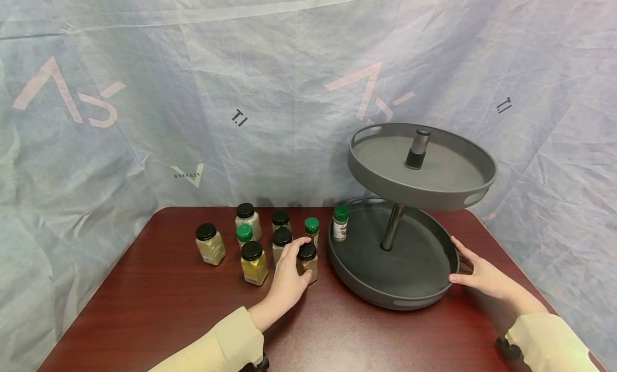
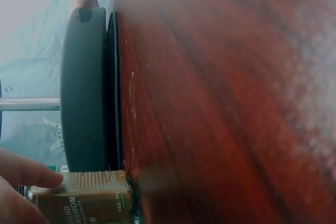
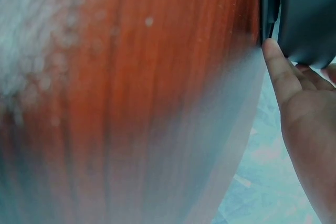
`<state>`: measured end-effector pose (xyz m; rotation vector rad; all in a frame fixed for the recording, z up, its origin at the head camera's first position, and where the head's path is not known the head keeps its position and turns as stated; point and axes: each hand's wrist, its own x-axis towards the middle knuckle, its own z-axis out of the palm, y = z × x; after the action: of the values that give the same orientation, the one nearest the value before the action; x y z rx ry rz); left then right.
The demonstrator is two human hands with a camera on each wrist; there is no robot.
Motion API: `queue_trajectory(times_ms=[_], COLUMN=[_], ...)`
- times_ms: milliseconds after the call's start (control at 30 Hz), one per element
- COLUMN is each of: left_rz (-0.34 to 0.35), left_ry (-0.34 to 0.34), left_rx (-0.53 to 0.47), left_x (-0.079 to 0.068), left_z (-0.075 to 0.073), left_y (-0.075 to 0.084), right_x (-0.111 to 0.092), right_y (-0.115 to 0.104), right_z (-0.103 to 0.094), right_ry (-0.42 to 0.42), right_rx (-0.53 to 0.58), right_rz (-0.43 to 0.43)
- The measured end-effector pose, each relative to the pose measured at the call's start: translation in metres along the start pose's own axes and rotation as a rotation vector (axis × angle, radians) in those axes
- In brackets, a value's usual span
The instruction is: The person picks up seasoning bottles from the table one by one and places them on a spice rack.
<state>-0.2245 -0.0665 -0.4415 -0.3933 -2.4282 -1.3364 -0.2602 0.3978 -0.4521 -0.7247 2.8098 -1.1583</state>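
Note:
My left hand (image 1: 287, 278) holds a square jar of ground cinnamon (image 1: 308, 266) with a black lid. The thumb lies along the jar's side, and the label shows in the left wrist view. This jar stands on the table just left of a dark grey two-tier round tray (image 1: 385, 302). At the tray's right side, my right hand (image 1: 487, 275) touches the lower tier's outer wall with thumb and fingers spread; some fingers are partly hidden behind the tier in the right wrist view. A green-capped spice jar (image 1: 340, 227) stands inside the lower tier at its left edge.
Left of the tray stand several more spice jars: a yellow one (image 1: 254, 269) in front, a beige one (image 1: 212, 247) at far left, and a green-capped one (image 1: 311, 227) behind the cinnamon. The upper tier (image 1: 453, 168) overhangs the lower one. A grey cloth (image 1: 270, 163) hangs behind the table.

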Motion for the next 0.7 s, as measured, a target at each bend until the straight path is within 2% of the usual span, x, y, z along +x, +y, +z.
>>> queue_trajectory(times_ms=[500,700], left_rz=[-0.012,0.007], left_ry=[0.013,0.024], left_rx=[0.002,0.0], left_x=[0.0003,0.0019], left_z=[-0.0004,-0.001], left_y=[-0.0005,0.0009], right_x=[-0.0007,0.0008], right_y=[-0.0019,-0.0008], right_z=[0.0007,-0.0008], right_ry=[0.005,-0.003], right_rx=[0.005,0.003], right_rz=[-0.008,0.003])
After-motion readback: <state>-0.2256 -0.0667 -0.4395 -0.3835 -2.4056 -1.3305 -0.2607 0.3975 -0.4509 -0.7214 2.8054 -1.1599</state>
